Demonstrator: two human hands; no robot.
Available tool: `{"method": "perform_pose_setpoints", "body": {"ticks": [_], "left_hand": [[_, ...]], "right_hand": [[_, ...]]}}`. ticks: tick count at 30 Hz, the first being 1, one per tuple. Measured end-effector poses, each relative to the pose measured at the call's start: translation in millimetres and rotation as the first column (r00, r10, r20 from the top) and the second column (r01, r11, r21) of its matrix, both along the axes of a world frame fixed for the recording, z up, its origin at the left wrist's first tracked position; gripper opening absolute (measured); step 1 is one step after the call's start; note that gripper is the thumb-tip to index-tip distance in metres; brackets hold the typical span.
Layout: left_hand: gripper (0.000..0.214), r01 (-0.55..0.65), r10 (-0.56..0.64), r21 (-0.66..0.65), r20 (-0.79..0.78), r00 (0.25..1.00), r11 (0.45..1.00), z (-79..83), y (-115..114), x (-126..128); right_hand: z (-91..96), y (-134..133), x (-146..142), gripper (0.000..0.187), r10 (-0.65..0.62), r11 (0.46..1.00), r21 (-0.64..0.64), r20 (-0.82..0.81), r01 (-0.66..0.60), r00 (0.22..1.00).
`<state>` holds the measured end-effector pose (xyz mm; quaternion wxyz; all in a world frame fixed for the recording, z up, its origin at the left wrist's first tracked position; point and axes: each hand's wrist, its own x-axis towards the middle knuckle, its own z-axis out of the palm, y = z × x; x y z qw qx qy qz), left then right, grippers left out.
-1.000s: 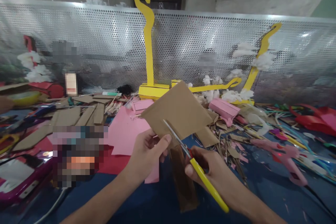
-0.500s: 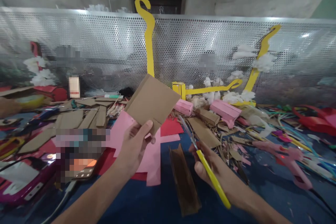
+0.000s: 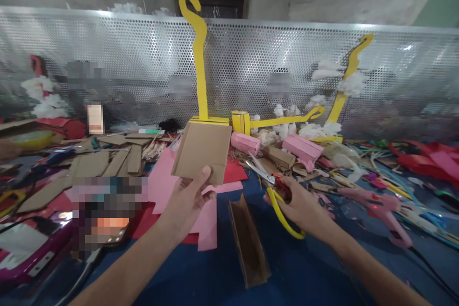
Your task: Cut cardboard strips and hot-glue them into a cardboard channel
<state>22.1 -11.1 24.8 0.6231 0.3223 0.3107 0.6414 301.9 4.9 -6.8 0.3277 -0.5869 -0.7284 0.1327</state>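
My left hand (image 3: pixel 190 201) pinches a flat square of brown cardboard (image 3: pixel 204 150) at its lower edge, thumb on the near face. In my right hand (image 3: pixel 297 203) is a pair of scissors (image 3: pixel 278 208) with yellow and red handles. Its blades are parted and point up and left, apart from the cardboard. Between my forearms a folded cardboard trough (image 3: pixel 249 244) lies on the blue table (image 3: pixel 172 277). Under and behind my left hand are pink sheets (image 3: pixel 208 229) and a red sheet (image 3: pixel 234 170).
Yellow hook-topped stands (image 3: pixel 201 71) rise before a perforated metal panel (image 3: pixel 236 71). Pink rolled pieces (image 3: pixel 303 148) lie behind the scissors. A pink glue gun (image 3: pixel 380 210) with a cord is at right. Cardboard scraps (image 3: pixel 89 165) and a purple object (image 3: pixel 32 258) are at left.
The cardboard has turned from a tilted diamond to nearly upright and dropped slightly. The scissors have swung, and their blades now show parted.
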Motion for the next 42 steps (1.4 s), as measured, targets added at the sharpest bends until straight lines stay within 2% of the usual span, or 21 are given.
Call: {"method": "perform_pose_setpoints", "body": {"ticks": [2, 4, 5, 7, 10, 13, 15, 20, 23, 27, 30, 33, 35, 38, 42], "left_hand": [[0.028, 0.042, -0.042, 0.001, -0.002, 0.999, 0.999, 3.3, 2, -3], [0.028, 0.072, -0.072, 0.001, 0.014, 0.997, 0.997, 7.1, 3, -8], [0.028, 0.051, -0.051, -0.006, 0.017, 0.999, 0.999, 8.6, 5, -10], [0.028, -0.072, 0.072, -0.031, 0.013, 0.997, 0.997, 9.7, 8, -16], [0.034, -0.255, 0.254, -0.015, -0.045, 0.966, 0.967, 7.0, 14, -24], [0.036, -0.263, 0.274, 0.089, -0.158, 0.949, 0.961, 4.2, 20, -28], [0.037, -0.271, 0.286, 0.11, -0.166, 0.944, 0.956, 4.5, 24, -31], [0.035, -0.315, 0.312, -0.064, -0.046, 0.949, 0.947, 7.0, 34, -45], [0.031, -0.326, 0.323, -0.051, -0.059, 0.945, 0.944, 5.6, 37, -51], [0.035, -0.235, 0.232, -0.01, -0.119, 0.965, 0.972, 3.4, 34, -50], [0.044, -0.126, 0.132, 0.039, -0.271, 0.954, 0.991, 0.5, 29, -45], [0.04, -0.038, 0.11, 0.14, -0.557, 0.823, 0.989, -7.6, 28, -39], [0.034, 0.001, 0.113, 0.167, -0.672, 0.732, 0.986, -14.9, 29, -36], [0.03, 0.094, 0.039, 0.144, -0.722, 0.691, 0.985, -23.7, 29, -32], [0.034, 0.206, -0.033, 0.132, -0.764, 0.644, 0.97, -27.8, 27, -30]], "right_hand": [[-0.6, 2, 2, 0.047, -0.022, 0.999, 0.03, 0.018, 0.021, 1.0], [-1.2, 3, 4, 0.043, -0.019, 0.999, 0.038, 0.032, 0.018, 0.999], [-1.5, 3, 4, 0.038, -0.014, 0.999, 0.038, 0.037, 0.013, 0.999], [-1.9, 4, 5, 0.032, -0.011, 0.999, 0.042, 0.044, 0.009, 0.999], [-2.6, 6, 6, 0.032, -0.003, 0.999, 0.039, 0.048, 0.001, 0.999], [-3.8, 7, 6, 0.037, -0.002, 0.999, 0.033, 0.043, 0.0, 0.999], [-4.7, 7, 6, 0.039, -0.009, 0.999, 0.034, 0.037, 0.008, 0.999], [-6.1, 6, 7, 0.037, 0.0, 0.999, 0.033, 0.018, 0.0, 1.0], [-6.4, 6, 6, 0.041, 0.004, 0.999, 0.039, 0.009, -0.004, 1.0], [-6.2, 5, 6, 0.04, 0.019, 0.999, 0.038, 0.0, -0.019, 1.0], [-6.7, 5, 6, 0.039, 0.025, 0.999, 0.033, 0.0, -0.025, 1.0], [-8.6, 6, 7, 0.039, 0.028, 0.999, 0.025, -0.003, -0.028, 1.0], [-9.9, 6, 8, 0.04, 0.03, 0.999, 0.02, -0.005, -0.03, 1.0], [-10.5, 7, 7, 0.043, 0.031, 0.999, 0.018, -0.004, -0.031, 1.0], [-9.4, 7, 6, 0.04, 0.026, 0.999, 0.023, 0.001, -0.026, 1.0]]}}
